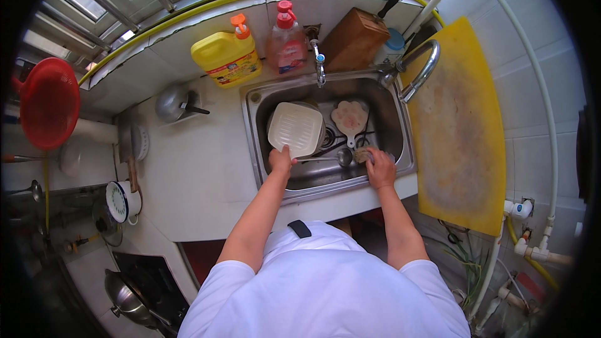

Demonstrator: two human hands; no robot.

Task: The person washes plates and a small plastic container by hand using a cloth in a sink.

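With fingers on its near edge, my left hand (281,162) holds a pale square ridged dish (296,129), tilted over other dishware in the left half of the steel sink (324,188). My right hand (380,169) grips a brownish scrubbing pad (362,155) near the sink's right front corner. Between the hands lies a metal ladle (344,157), its handle running left. Beyond the pad rests a paw-shaped dish (350,118) with a short handle. Dark thin utensils lie partly hidden beneath it, beside the drain (328,138).
Behind the sink stand a yellow detergent jug (227,58), a red-capped pump bottle (285,42), a tap (320,63) and a wooden knife block (359,40). A curved faucet (429,63) and yellow cutting board (458,136) are at right. A cleaver (129,150) and enamel pot (123,201) sit left.
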